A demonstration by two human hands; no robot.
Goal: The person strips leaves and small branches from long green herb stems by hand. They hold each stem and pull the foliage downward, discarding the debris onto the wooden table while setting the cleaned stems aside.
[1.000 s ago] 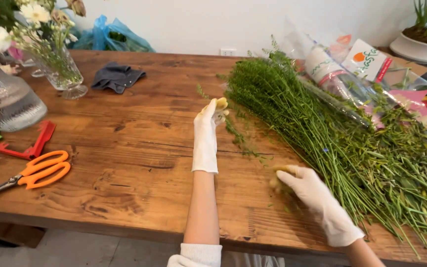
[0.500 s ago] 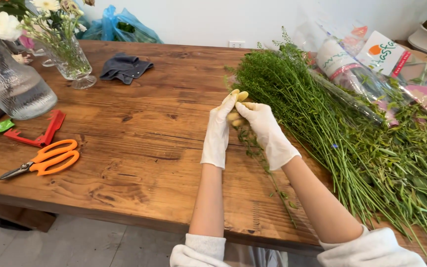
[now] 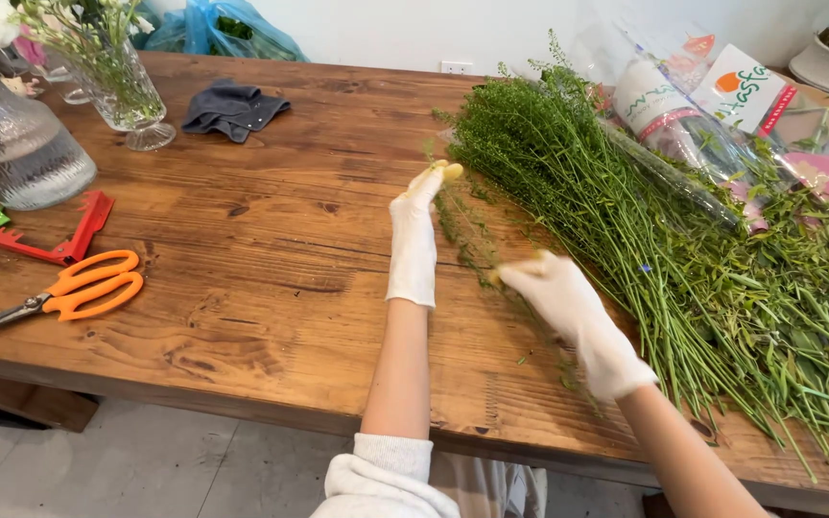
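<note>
Centrally, a thin green sprig (image 3: 462, 225) is held between two white-gloved hands above the table (image 3: 271, 288). Its top is pinched in the fingertips of the left hand (image 3: 414, 240), which is stretched toward 12 o'clock; lower down, the stem is grasped by the closed fingers of the right hand (image 3: 573, 317), at about 4 o'clock from the left. The sprig is thus kept just beside the big heap of green stems (image 3: 683, 249), which is spread from 1 o'clock down to 4 o'clock across the table. Wrapped flower packs (image 3: 722, 105) are seen beyond the heap. At 9 o'clock, orange scissors (image 3: 74, 288) are laid flat, with a red tool (image 3: 64, 235) just above them. A glass jug (image 3: 7, 144), a vase (image 3: 122, 86) of flowers and a dark cloth (image 3: 232, 107) are set toward 10 and 11 o'clock.
</note>
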